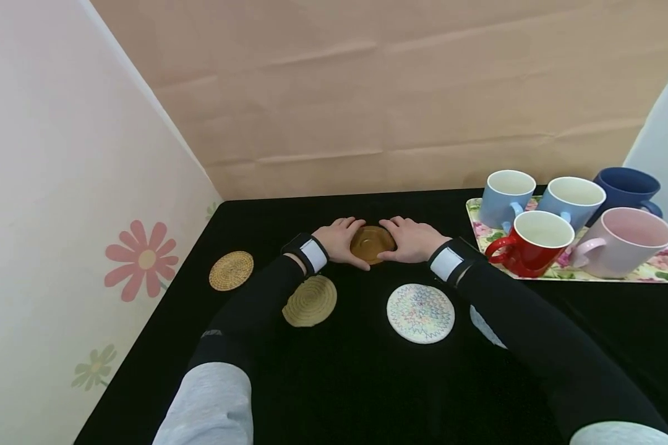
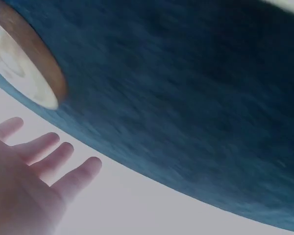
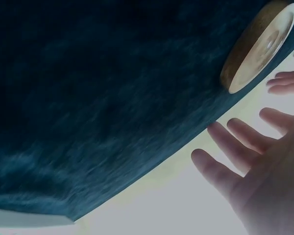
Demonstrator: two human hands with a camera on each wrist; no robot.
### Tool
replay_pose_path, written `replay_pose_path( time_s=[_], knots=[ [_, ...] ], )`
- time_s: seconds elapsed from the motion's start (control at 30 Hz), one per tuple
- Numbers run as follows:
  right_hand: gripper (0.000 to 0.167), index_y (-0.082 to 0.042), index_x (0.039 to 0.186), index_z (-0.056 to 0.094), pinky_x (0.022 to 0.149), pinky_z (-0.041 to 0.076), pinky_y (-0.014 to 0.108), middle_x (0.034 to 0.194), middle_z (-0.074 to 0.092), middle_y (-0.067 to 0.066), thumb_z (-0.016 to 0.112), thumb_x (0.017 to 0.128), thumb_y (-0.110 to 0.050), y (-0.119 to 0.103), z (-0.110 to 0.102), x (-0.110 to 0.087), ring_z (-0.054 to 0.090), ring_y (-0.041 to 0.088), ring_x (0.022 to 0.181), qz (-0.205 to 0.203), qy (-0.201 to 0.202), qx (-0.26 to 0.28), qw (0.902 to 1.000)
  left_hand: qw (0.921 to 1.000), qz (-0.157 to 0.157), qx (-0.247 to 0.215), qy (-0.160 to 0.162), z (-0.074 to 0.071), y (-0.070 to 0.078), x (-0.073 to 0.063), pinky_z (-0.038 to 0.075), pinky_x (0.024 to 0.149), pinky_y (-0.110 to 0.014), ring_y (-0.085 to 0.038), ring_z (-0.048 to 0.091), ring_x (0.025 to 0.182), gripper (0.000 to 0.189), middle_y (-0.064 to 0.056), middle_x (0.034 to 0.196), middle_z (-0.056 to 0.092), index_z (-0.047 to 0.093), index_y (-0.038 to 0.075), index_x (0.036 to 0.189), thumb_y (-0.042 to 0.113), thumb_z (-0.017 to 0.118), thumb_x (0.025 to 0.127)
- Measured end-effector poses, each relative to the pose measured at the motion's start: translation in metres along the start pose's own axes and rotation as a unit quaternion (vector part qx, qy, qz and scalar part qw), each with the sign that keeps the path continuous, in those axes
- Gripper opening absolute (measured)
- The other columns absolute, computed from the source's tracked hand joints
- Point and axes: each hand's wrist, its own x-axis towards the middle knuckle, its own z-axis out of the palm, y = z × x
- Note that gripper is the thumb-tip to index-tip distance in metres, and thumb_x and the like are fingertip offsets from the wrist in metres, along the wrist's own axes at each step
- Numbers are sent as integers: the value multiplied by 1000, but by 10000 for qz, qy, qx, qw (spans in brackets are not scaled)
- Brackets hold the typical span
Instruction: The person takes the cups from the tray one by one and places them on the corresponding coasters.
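A round brown wooden dish (image 1: 372,243) with a raised rim lies on the black cloth toward the back of the table. My left hand (image 1: 341,242) is at its left side and my right hand (image 1: 414,240) at its right, fingers and thumbs spread around the rim. In the left wrist view the fingers of the left hand (image 2: 34,181) are nearly straight, with the dish (image 2: 19,63) beyond them. The right wrist view shows the right hand (image 3: 269,161) with fingers apart, beside the dish (image 3: 262,51).
Nearer me lie a woven tan coaster (image 1: 231,271), a coiled beige one (image 1: 310,301), a white patterned one (image 1: 420,314) and a pale one (image 1: 485,326) partly under my right forearm. At right, a floral tray (image 1: 665,272) carries several mugs, including a red mug (image 1: 539,244).
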Motion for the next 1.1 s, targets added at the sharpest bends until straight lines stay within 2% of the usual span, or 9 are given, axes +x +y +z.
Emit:
replay_pose_path(
  time_s=[0.23, 0.4, 0.6, 0.77, 0.93, 1.1],
  knots=[
    [88, -4, 150, 31, 100, 38, 58, 150, 32, 26, 61, 87, -58, -17, 6, 12, 35, 44, 133, 72, -70, 202, 9997, 9997, -196, -175, 18, 0, -32, -18, 32, 108, -50, -30, 20, 144, 113, -12, 158, 21, 19, 20, 155, 78, 63, 70],
    [90, -5, 151, 29, 103, 35, 59, 152, 28, 25, 60, 87, -60, -30, 9, 21, 30, 44, 136, 162, -121, 229, 9995, 9984, -415, -387, 33, 4, -46, -27, 31, 108, -52, -31, 20, 144, 114, -13, 159, 19, 18, 20, 156, 78, 64, 69],
    [90, -7, 153, 27, 103, 33, 60, 154, 24, 24, 60, 87, -59, -42, 11, 29, 28, 43, 137, 170, -184, 235, 9994, 9972, -553, -507, -19, 4, -51, -36, 33, 107, -54, -31, 20, 143, 112, -12, 159, 18, 18, 20, 156, 77, 64, 71],
    [92, -9, 154, 26, 103, 32, 62, 155, 22, 24, 60, 86, -60, -47, 15, 36, 25, 44, 138, 200, -262, 238, 9992, 9970, -521, -567, -31, 3, -55, -42, 33, 107, -53, -32, 19, 144, 111, -13, 159, 18, 18, 20, 156, 76, 64, 72],
    [94, -10, 154, 24, 103, 32, 63, 155, 20, 24, 61, 85, -61, -45, 21, 43, 24, 44, 138, 315, -393, 116, 9987, 9970, -466, -614, 64, 6, -57, -43, 35, 105, -54, -33, 21, 143, 112, -14, 159, 19, 18, 20, 156, 75, 66, 71],
    [95, -8, 153, 26, 102, 34, 61, 154, 22, 25, 65, 83, -59, -40, 23, 46, 25, 44, 137, 438, -443, 212, 9978, 9970, -344, -684, 97, 11, -57, -42, 35, 105, -53, -33, 21, 143, 112, -14, 159, 19, 19, 20, 156, 76, 66, 70]
  ],
)
